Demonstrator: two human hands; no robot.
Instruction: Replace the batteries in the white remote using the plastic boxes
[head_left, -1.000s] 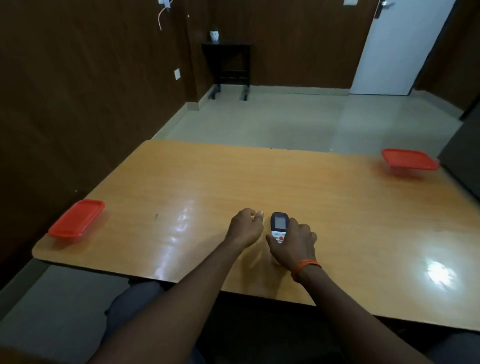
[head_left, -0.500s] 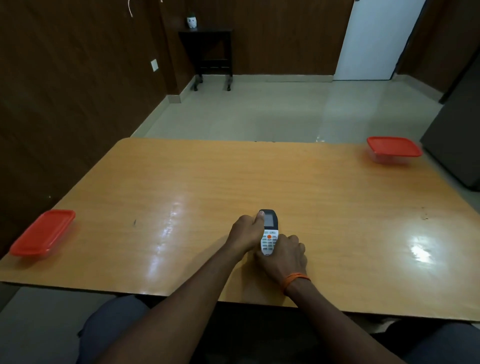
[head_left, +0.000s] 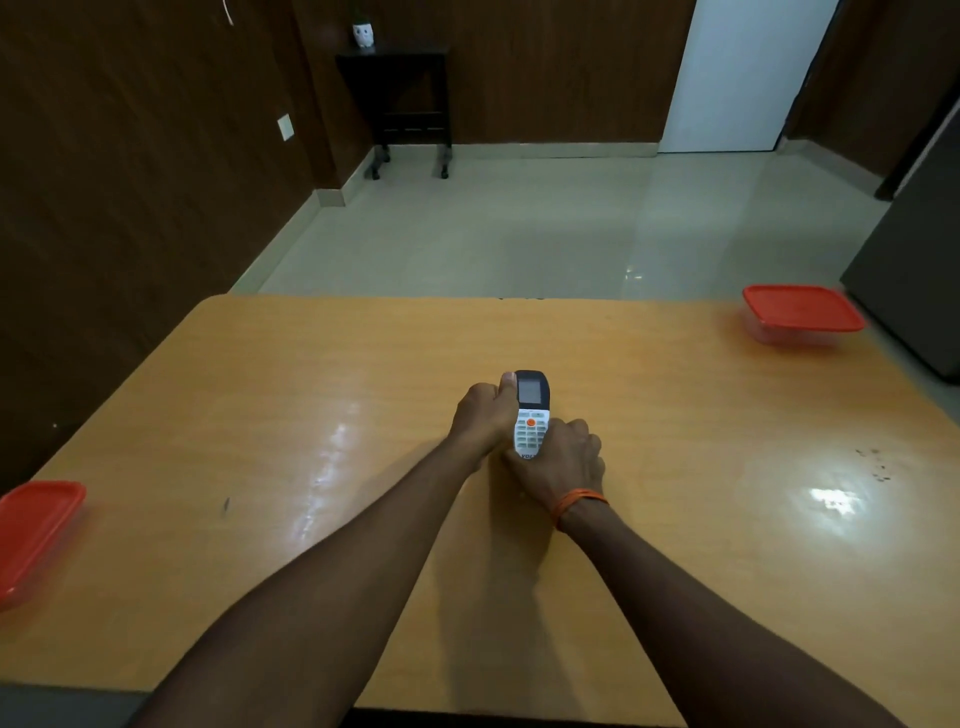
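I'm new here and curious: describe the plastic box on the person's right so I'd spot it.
Find the wooden table. At its far right corner stands a red-lidded plastic box. The other red-lidded box sits at the near left edge.

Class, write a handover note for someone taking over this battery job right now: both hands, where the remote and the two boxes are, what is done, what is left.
Left hand: grips the remote near its top, thumb beside the screen.
Right hand: grips its lower end.
Remote: buttons facing up, at the middle of the table.
Left box: near left edge, lid on.
Right box: far right corner, lid on.
Done: remote in both hands.
To do: open its back (hidden now), swap batteries using the boxes. No batteries in view.
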